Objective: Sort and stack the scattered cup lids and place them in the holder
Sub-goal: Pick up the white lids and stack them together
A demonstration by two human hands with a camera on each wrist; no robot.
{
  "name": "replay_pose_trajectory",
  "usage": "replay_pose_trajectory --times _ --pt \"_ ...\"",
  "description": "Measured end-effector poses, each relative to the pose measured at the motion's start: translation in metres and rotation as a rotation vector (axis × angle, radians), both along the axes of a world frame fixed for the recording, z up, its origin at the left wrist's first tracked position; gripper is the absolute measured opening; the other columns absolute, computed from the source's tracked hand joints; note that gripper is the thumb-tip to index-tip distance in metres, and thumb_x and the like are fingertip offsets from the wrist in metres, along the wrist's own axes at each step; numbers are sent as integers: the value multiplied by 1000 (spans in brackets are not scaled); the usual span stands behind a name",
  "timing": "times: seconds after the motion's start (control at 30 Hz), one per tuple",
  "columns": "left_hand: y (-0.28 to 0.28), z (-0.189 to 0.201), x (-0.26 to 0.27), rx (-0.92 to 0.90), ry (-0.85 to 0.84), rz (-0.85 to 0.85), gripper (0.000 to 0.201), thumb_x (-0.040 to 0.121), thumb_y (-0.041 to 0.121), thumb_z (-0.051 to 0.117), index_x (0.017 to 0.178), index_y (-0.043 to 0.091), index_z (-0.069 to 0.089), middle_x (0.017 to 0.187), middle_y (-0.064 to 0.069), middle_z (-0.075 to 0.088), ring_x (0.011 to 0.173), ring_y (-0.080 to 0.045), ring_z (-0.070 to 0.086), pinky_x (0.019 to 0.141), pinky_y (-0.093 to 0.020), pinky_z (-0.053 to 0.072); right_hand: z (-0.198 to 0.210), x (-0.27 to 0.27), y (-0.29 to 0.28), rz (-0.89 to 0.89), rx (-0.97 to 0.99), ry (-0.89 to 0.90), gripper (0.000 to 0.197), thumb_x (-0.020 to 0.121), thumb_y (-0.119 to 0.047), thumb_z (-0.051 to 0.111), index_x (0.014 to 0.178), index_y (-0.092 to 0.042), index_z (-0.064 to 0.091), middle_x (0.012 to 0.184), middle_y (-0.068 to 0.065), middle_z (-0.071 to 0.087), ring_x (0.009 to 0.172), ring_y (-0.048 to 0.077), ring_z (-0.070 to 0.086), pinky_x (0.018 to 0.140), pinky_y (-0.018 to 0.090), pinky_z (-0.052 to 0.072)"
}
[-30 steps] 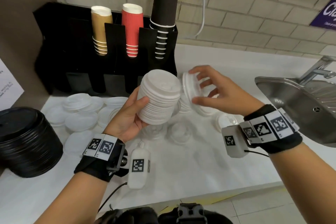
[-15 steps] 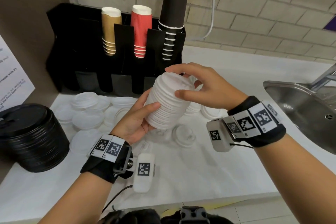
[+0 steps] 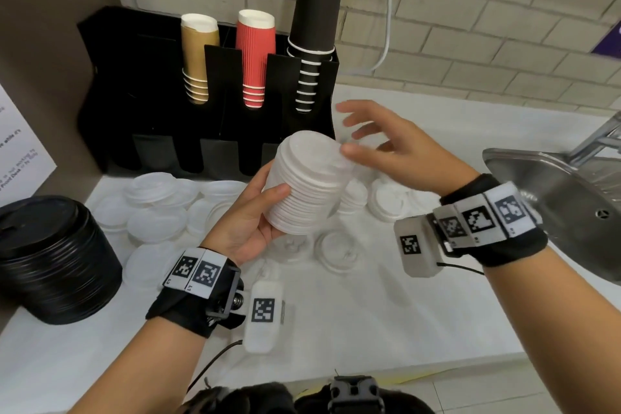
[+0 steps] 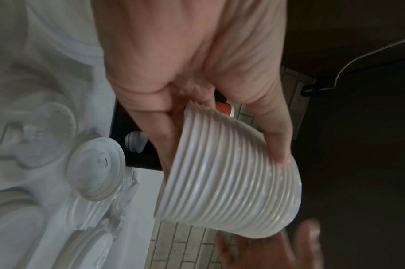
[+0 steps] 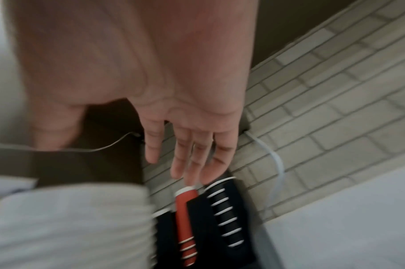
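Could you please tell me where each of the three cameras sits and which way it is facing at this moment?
Head: worn on the head, looking forward and down at the counter; both forearms, left hand and right hand show.
Left wrist: looks along the left palm at the stack of white lids it grips; thumb and fingers show.
Right wrist: looks along the open right palm toward the brick wall and cup holder.
Shared: all three show the lid stack and the red cups.

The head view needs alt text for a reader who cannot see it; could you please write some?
A person's left hand grips a tilted stack of white lids above a white counter while the open right hand hovers beside its top. Loose white lids lie below, before a black cup holder.
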State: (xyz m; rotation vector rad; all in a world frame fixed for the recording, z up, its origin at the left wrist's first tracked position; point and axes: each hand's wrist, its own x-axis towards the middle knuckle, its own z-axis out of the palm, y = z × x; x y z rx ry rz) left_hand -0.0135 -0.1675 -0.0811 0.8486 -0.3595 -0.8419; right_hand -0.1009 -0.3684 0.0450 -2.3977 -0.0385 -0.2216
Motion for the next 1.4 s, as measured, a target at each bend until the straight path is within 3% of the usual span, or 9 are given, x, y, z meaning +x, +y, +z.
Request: replay_pose_trajectory --times 0.13,0.23,0.3,0.4,0.6,0.73,0.87,1.0,1.4 --pt "6 -2 7 -38 2 3 90 45 41 97 127 35 58 125 2 67 115 -20 65 74 -32 59 -17 -10 -57 -227 -212 334 39 91 -42 58 127 -29 52 121 0 59 97 10 57 79 20 45" --pt "9 -4 12 -60 -4 10 82 50 41 95 125 37 62 128 2 66 117 -20 63 76 -34 59 -51 -20 -90 -316 -544 724 53 84 -47 67 127 -23 48 126 4 53 106 20 52 89 30 41" --pt "10 -6 13 -71 -5 10 79 52 40 95 124 37 63 129 2 65 118 -21 63 77 -34 59 -72 -28 -100 -364 -584 810 61 74 -51 76 118 -22 44 119 4 51 102 23 53 83 32 42" --pt "10 -7 14 -65 -5 16 83 52 39 95 127 35 60 131 0 64 120 -22 62 78 -34 59 -96 -36 -103 -390 -605 833 75 62 -50 84 114 -24 37 109 3 48 94 24 55 80 37 48" --pt "11 -8 14 -68 -14 11 80 54 39 94 127 36 61 133 0 62 120 -22 61 78 -34 59 -98 -37 -106 -352 -530 767 71 72 -31 78 126 -25 32 110 5 49 89 25 56 77 35 49" --pt "12 -9 13 -63 -9 26 83 53 40 94 128 35 60 132 0 63 119 -22 62 76 -34 59 -75 -30 -109 -295 -312 713 80 76 -35 75 139 -38 27 125 -2 48 108 21 53 87 31 44" --pt "12 -7 12 -33 -14 53 97 49 42 95 136 32 52 133 0 62 121 -22 61 78 -34 59 -80 -24 -114 -361 -559 782 67 83 -33 69 142 -25 37 136 4 46 119 22 49 91 28 39" --pt "13 -5 11 -34 -15 57 103 49 43 95 139 31 49 137 -2 59 123 -24 59 82 -36 59 -104 -24 -111 -374 -610 906 85 77 -36 76 146 -22 28 131 11 49 117 29 53 93 37 45" --pt "10 -3 9 -49 36 84 101 44 43 97 134 32 52 137 -3 59 123 -25 59 81 -37 60 -89 -16 -104 -342 -734 946 83 73 -37 74 141 -30 27 110 2 42 90 24 54 70 33 45"
